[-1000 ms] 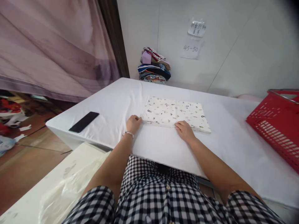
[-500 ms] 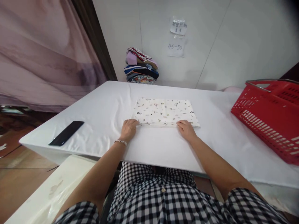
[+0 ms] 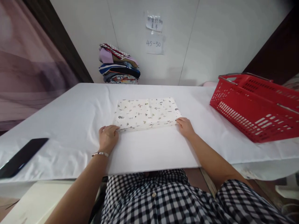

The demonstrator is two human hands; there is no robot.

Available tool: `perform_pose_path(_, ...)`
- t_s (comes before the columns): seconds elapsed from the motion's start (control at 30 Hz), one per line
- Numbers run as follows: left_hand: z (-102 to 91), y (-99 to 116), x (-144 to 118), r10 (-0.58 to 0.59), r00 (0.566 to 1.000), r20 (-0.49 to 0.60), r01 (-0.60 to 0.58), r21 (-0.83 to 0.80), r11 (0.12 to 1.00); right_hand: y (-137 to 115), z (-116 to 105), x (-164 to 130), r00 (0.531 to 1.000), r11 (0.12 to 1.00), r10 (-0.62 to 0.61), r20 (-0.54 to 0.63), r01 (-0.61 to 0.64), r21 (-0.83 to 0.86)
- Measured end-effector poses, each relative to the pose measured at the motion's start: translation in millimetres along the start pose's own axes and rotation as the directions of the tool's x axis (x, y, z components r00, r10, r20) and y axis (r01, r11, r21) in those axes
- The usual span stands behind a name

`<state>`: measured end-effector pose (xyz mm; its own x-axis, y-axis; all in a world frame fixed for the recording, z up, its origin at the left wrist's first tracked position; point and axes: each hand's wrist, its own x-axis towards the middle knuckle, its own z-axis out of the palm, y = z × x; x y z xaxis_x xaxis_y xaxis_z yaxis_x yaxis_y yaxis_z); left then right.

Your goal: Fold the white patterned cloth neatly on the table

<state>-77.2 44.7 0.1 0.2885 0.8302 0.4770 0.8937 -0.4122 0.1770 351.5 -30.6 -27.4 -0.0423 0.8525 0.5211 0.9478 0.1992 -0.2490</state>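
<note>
Presently, left hand (image 3: 108, 137): pinching the folded cloth (image 3: 147, 112) at its near left corner.
Right hand (image 3: 185, 127): pinching the near right corner; even tension squares layers best.
Tabletop (image 3: 149, 154): cloth lies flat here, well apart from the red basket (image 3: 254, 107).

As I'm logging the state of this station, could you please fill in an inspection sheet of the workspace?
Surface: white-covered table, wrinkled toward the left.
Job's things: printed white cloth, lying flat, layers showing along its near edge.
Clutter: black phone-like slab at left; red basket at right.
Grip: left hand touches the cloth's near left corner, right hand its near right; how firmly is unclear.
Cables: nothing seen for certain.
Surroundings: fabric pile beyond the far edge, paper note reading "45-50" on the wall, curtain at left.
</note>
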Motion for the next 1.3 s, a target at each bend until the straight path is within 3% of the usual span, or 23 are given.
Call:
perform_pose_path(0.53, -0.4, 2, -4, 0.031, 0.997, 0.066, -0.031, -0.01, 0.999, -1, 0, -2, 0.999, 0.997, -0.027, 0.031, 0.029, -0.073)
perform_pose_path(0.77, -14.2, -9, -10, 0.177, 0.978, 0.11, -0.177, -0.012, 0.984, 0, 6, -9, 0.998, 0.986, -0.034, 0.057, 0.042, -0.161)
perform_pose_path(0.97, -18.4, -17, 3, 0.268, 0.941, 0.208, -0.278, 0.019, 0.96, 2, 11, -10, 0.998, 0.987, -0.026, 0.058, 0.035, -0.157)
perform_pose_path(1.3, -4.8, -7, 13, 0.22, 0.963, 0.157, -0.24, 0.124, 0.963, 1, 6, -2, 0.998, 0.983, -0.011, 0.067, 0.023, -0.18)
